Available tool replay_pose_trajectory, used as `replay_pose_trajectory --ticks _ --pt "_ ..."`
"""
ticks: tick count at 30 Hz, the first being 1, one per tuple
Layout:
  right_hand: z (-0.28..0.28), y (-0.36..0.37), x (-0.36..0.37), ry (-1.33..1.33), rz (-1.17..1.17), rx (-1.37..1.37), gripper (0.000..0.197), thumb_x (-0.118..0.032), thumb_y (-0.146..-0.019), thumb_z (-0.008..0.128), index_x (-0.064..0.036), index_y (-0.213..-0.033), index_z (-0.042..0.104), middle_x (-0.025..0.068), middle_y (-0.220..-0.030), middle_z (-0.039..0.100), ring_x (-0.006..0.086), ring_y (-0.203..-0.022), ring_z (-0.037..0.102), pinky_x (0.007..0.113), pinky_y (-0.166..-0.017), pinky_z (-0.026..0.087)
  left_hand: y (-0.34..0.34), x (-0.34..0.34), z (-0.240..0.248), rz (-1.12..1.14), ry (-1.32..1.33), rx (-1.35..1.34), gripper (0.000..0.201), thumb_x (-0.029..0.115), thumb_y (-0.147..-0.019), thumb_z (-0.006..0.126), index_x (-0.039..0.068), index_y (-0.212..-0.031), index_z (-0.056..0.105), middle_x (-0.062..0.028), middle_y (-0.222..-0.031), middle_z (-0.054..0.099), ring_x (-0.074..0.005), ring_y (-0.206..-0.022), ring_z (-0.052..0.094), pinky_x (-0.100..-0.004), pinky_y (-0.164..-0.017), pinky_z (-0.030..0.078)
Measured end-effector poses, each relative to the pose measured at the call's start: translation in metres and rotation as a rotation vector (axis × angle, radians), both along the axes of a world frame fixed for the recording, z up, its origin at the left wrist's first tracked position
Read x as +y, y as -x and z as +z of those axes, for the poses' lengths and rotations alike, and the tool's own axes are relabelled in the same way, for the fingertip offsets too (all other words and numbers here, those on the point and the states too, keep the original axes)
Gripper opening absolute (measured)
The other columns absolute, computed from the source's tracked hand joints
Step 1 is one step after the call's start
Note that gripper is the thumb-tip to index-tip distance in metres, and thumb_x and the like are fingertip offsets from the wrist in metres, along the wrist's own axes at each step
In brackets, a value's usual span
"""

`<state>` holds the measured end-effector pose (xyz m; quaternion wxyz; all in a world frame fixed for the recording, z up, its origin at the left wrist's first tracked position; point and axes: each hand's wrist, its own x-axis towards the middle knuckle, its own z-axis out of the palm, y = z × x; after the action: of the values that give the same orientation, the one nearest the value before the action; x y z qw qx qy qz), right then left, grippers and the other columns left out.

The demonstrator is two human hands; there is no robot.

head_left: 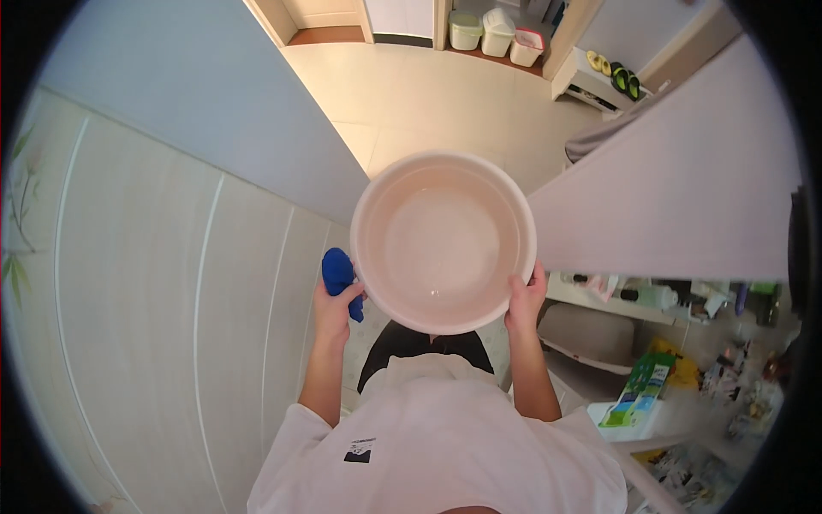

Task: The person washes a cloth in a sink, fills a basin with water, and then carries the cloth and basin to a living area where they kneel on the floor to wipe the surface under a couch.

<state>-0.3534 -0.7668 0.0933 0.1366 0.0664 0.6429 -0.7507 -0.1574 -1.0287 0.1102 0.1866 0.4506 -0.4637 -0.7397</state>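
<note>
A round pale pink washbasin (443, 321) is held out level in front of my body. Its inside shows a faint waterline and small glints, as of clear water in it. My right hand (524, 301) grips the right side of the rim, thumb over the edge and fingers outside. On the other side, my left hand (332, 307) is closed around a bunched dark blue cloth (337, 270), with the thumb against the basin's left side. The fingers under the cloth are hidden, so how firmly they support the basin cannot be told.
A tiled wall (154, 283) runs close along my left. A pale curtain-like panel (676, 188) hangs at right, above a shelf with bottles and a green packet (638, 390). Tiled floor (411, 103) stretches ahead toward lidded bins (498, 36) and a shoe rack (591, 86).
</note>
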Motion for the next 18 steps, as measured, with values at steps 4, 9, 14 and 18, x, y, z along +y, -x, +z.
replay_pose_trajectory --ticks 4,9,14,18 --pt "0.004 0.073 -0.045 -0.011 0.015 -0.024 0.047 0.008 -0.081 0.052 0.0020 -0.128 0.055 0.0104 -0.117 0.065 0.0193 -0.104 0.063 0.033 -0.090 0.052 0.065 -0.040 0.011 0.044 -0.039 0.045 0.041 -0.005 -0.080 0.071 -0.006 -0.120 0.063 -0.0087 -0.097 0.067 -0.0191 -0.076 0.064 -0.0335 -0.071 0.053" --pt "0.018 0.160 -0.105 0.044 0.014 -0.045 0.048 0.011 -0.082 0.055 0.0024 -0.129 0.056 0.0102 -0.122 0.065 0.0185 -0.108 0.063 0.032 -0.094 0.050 0.149 -0.096 0.027 0.050 -0.036 0.031 0.040 -0.005 -0.080 0.071 -0.006 -0.119 0.063 -0.0082 -0.095 0.066 -0.0185 -0.075 0.064 -0.0332 -0.070 0.053" --pt "0.052 0.250 -0.167 0.018 0.018 -0.026 0.048 0.009 -0.082 0.056 0.0020 -0.129 0.057 0.0094 -0.117 0.066 0.0179 -0.104 0.064 0.032 -0.091 0.052 0.229 -0.163 0.057 -0.040 -0.027 -0.024 0.042 -0.002 -0.081 0.072 -0.002 -0.122 0.062 -0.0057 -0.099 0.067 -0.0193 -0.080 0.067 -0.0349 -0.073 0.056" --pt "0.103 0.313 -0.229 0.040 -0.023 -0.013 0.048 0.009 -0.080 0.054 0.0021 -0.128 0.057 0.0096 -0.115 0.067 0.0177 -0.100 0.065 0.032 -0.088 0.052 0.293 -0.217 0.102 -0.038 -0.027 -0.073 0.034 -0.003 -0.079 0.075 -0.003 -0.111 0.066 -0.0068 -0.086 0.067 -0.0168 -0.071 0.064 -0.0310 -0.068 0.053"
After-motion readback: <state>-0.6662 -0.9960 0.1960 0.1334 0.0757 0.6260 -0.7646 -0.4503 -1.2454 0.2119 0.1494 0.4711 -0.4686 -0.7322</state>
